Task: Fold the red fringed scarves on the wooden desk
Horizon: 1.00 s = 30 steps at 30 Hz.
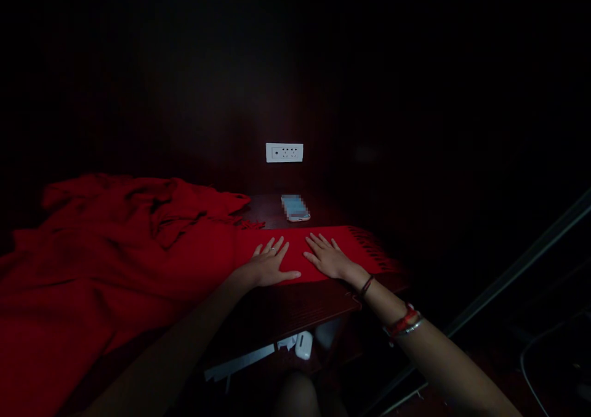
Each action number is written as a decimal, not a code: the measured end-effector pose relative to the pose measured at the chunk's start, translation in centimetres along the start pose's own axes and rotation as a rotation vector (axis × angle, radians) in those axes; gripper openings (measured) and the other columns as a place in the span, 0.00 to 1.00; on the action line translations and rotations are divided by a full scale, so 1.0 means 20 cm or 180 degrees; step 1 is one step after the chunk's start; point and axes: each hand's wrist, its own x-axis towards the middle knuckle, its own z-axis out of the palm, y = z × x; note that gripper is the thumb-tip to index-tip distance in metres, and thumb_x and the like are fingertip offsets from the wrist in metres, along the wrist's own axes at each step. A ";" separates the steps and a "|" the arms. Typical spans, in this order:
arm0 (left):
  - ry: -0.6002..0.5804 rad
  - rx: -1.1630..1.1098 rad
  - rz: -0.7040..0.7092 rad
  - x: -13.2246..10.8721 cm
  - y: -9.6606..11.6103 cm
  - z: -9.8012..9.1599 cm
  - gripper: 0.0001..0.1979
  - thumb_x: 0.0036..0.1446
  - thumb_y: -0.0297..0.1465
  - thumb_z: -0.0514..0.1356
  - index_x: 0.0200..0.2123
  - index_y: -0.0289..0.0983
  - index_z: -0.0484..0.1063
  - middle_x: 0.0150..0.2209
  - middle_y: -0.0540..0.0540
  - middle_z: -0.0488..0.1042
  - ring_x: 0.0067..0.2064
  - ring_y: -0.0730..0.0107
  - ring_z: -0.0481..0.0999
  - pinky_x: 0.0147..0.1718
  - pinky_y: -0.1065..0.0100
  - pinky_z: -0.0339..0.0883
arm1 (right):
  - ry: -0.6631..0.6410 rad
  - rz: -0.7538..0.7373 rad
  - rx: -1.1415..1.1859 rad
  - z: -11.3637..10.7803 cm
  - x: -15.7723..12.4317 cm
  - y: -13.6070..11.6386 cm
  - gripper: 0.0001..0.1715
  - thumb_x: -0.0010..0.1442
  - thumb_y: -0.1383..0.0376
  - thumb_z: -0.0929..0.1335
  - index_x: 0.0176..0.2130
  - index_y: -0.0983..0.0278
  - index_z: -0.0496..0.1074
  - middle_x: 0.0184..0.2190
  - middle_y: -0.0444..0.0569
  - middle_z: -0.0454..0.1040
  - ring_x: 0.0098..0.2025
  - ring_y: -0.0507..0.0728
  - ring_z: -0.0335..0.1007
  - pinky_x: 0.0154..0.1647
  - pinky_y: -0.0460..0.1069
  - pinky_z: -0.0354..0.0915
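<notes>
A red fringed scarf (pixel 194 263) lies across the dark desk, bunched in loose folds on the left and flat in a narrow strip on the right. On the flat strip rests my left hand (pixel 270 264), palm down with fingers spread and a ring on one finger. Beside it, my right hand (pixel 327 258) also presses flat on the red cloth, fingers spread, near the fringed end. Neither hand grips anything. Just beyond the strip a phone (pixel 295 208) lies on the desk, its screen blurred out.
A white wall socket (pixel 284 153) sits on the dark back panel. Under the desk's front edge (pixel 318 315), a small white case (pixel 303 345) and some papers (pixel 244 361) show on a lower shelf. A pale cable (pixel 526 368) hangs at the lower right.
</notes>
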 end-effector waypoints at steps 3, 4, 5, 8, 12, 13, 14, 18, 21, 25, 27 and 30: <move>-0.0017 -0.0029 -0.0034 0.00 -0.01 0.00 0.47 0.41 0.59 0.41 0.57 0.33 0.36 0.58 0.40 0.32 0.58 0.54 0.31 0.52 0.52 0.33 | -0.0123 0.0188 -0.0006 0.04 0.02 0.10 0.36 0.55 0.47 0.47 0.57 0.62 0.42 0.58 0.47 0.39 0.59 0.59 0.31 0.55 0.59 0.35; -0.0018 -0.0035 -0.0058 0.00 -0.02 0.00 0.48 0.40 0.59 0.41 0.58 0.34 0.36 0.58 0.40 0.32 0.58 0.53 0.31 0.51 0.51 0.33 | -0.0089 0.0268 -0.0031 0.04 0.02 0.15 0.36 0.55 0.47 0.47 0.57 0.62 0.43 0.58 0.47 0.40 0.59 0.59 0.32 0.55 0.59 0.36; -0.0015 -0.0038 -0.0075 0.00 -0.02 0.00 0.48 0.40 0.59 0.41 0.58 0.34 0.36 0.58 0.40 0.32 0.58 0.52 0.31 0.51 0.51 0.32 | -0.0032 0.0349 -0.0056 0.04 0.01 0.19 0.35 0.56 0.48 0.48 0.57 0.63 0.44 0.58 0.49 0.41 0.58 0.60 0.33 0.55 0.59 0.37; 0.0021 -0.0037 -0.0062 0.00 -0.02 0.01 0.47 0.41 0.59 0.40 0.57 0.34 0.37 0.58 0.39 0.34 0.57 0.51 0.32 0.51 0.49 0.33 | 0.0318 0.0329 -0.0081 -0.01 -0.07 0.30 0.31 0.57 0.53 0.52 0.55 0.68 0.52 0.56 0.55 0.49 0.57 0.59 0.41 0.54 0.56 0.43; 0.0379 0.0121 0.0222 -0.01 0.00 -0.01 0.42 0.45 0.56 0.42 0.57 0.34 0.42 0.58 0.37 0.39 0.57 0.50 0.35 0.50 0.49 0.36 | 0.0698 -0.0412 -0.0043 -0.10 -0.26 0.34 0.23 0.56 0.60 0.57 0.50 0.67 0.61 0.49 0.54 0.61 0.51 0.55 0.55 0.51 0.49 0.53; 0.0528 0.0188 0.0447 -0.02 0.01 -0.01 0.39 0.46 0.54 0.44 0.56 0.35 0.45 0.58 0.38 0.43 0.57 0.51 0.38 0.51 0.52 0.38 | 0.0670 -0.0613 -0.0080 -0.11 -0.31 0.34 0.21 0.56 0.62 0.58 0.49 0.66 0.62 0.47 0.53 0.63 0.49 0.54 0.57 0.49 0.48 0.55; 0.0660 0.0248 0.0718 -0.03 0.02 -0.02 0.36 0.48 0.52 0.45 0.55 0.37 0.48 0.57 0.39 0.47 0.57 0.54 0.43 0.51 0.55 0.41 | 0.0621 -0.0775 -0.0151 -0.12 -0.36 0.33 0.19 0.56 0.64 0.58 0.47 0.65 0.63 0.46 0.52 0.64 0.47 0.53 0.59 0.48 0.48 0.57; 0.0731 0.0475 0.1572 -0.06 0.09 -0.06 0.21 0.52 0.39 0.50 0.50 0.43 0.56 0.50 0.47 0.60 0.49 0.67 0.60 0.47 0.67 0.52 | 0.0561 -0.0972 -0.0628 -0.12 -0.45 0.33 0.16 0.56 0.69 0.57 0.43 0.63 0.66 0.40 0.51 0.68 0.41 0.53 0.64 0.41 0.47 0.61; 0.0659 0.0712 0.1645 -0.07 0.10 -0.07 0.19 0.53 0.28 0.47 0.50 0.43 0.56 0.47 0.48 0.63 0.47 0.69 0.63 0.44 0.69 0.55 | 0.0682 -0.0874 -0.0930 -0.10 -0.42 0.33 0.15 0.56 0.70 0.57 0.41 0.64 0.67 0.36 0.51 0.70 0.37 0.53 0.66 0.37 0.46 0.62; 0.0768 0.0878 0.1598 -0.06 0.09 -0.07 0.21 0.52 0.25 0.46 0.50 0.43 0.56 0.46 0.48 0.64 0.45 0.69 0.64 0.41 0.70 0.57 | 0.0807 -0.0842 -0.0996 -0.10 -0.38 0.32 0.14 0.57 0.69 0.57 0.40 0.65 0.67 0.34 0.50 0.70 0.35 0.52 0.66 0.35 0.45 0.61; 0.0844 0.0940 0.1623 -0.06 0.09 -0.06 0.17 0.54 0.28 0.47 0.48 0.42 0.58 0.44 0.48 0.65 0.44 0.69 0.65 0.39 0.70 0.58 | 0.0867 -0.0921 -0.0929 -0.10 -0.38 0.30 0.15 0.58 0.68 0.56 0.41 0.64 0.67 0.34 0.49 0.70 0.36 0.52 0.65 0.35 0.45 0.60; 0.0994 0.1083 0.1675 -0.05 0.11 -0.04 0.11 0.56 0.31 0.46 0.42 0.41 0.63 0.39 0.48 0.67 0.41 0.68 0.66 0.34 0.70 0.59 | 0.0923 -0.1060 -0.0930 -0.10 -0.38 0.29 0.14 0.58 0.67 0.56 0.39 0.64 0.67 0.32 0.49 0.70 0.35 0.52 0.64 0.35 0.45 0.59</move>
